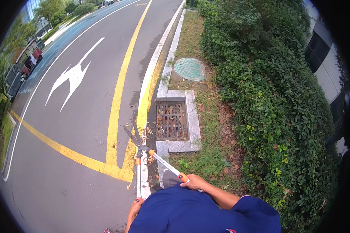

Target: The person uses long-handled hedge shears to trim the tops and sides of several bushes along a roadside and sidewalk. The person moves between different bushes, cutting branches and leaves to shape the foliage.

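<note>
Long-handled hedge shears (140, 147) with orange fittings and metal handle tubes lie in front of my body, their two dark blades spread apart over the yellow-painted kerb. My left hand (136, 205) grips the end of the left handle, low in the picture. Around the end of the right handle my right hand (194, 182) is closed, beside the blue shirt. Dry leaves (150, 158) are scattered on the kerb just under the pivot.
A drain grate (172, 121) framed in stone lies right of the kerb, below a green manhole cover (189, 69). A dense hedge (268, 96) lines the right side. The road (90, 131) runs along the left, with a parked open-sided cart (22, 67) beyond.
</note>
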Motion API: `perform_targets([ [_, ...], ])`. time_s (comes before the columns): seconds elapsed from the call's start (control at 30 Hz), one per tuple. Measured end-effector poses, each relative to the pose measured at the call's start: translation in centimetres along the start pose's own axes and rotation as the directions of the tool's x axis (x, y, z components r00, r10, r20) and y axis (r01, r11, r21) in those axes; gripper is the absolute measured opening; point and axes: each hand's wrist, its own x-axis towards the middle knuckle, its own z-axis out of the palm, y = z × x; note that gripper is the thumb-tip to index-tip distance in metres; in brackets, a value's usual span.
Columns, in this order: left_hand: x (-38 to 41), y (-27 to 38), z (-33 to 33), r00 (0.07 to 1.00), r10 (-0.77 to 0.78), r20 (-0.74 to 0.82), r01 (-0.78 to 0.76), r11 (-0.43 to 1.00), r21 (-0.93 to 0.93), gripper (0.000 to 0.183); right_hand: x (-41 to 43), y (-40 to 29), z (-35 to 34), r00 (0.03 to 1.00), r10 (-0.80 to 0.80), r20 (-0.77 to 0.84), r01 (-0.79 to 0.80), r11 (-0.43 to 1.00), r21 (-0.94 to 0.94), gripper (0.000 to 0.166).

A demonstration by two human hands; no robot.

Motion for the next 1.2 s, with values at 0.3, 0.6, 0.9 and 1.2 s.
perform_targets([
  [0.3, 12.1, 23.7, -1.5, 0.999, -0.023, 0.039, 0.020, 0.996, 0.082, 0.028, 16.4, -10.6, -10.8, 0.986, -0.110, -0.124, 0.105, 0.993, -0.046, 0.059],
  [0.6, 36.9, 46.3, -3.5, 0.969, 0.109, 0.223, -0.187, 0.913, 0.363, 0.041, 36.2, -18.7, -18.5, 0.971, 0.058, -0.230, 0.006, 0.963, 0.269, 0.051],
  [0.9, 51.7, 70.6, -7.8, 0.765, -0.200, 0.613, 0.024, 0.959, 0.284, 0.033, 46.6, -35.8, -30.5, 0.946, 0.194, -0.259, -0.100, 0.936, 0.337, 0.043],
  [1.2, 67.2, 86.8, -3.9, 0.959, -0.010, 0.285, -0.076, 0.954, 0.289, 0.041, 66.3, -49.6, -48.7, 0.981, 0.133, -0.143, -0.097, 0.967, 0.238, 0.049],
])
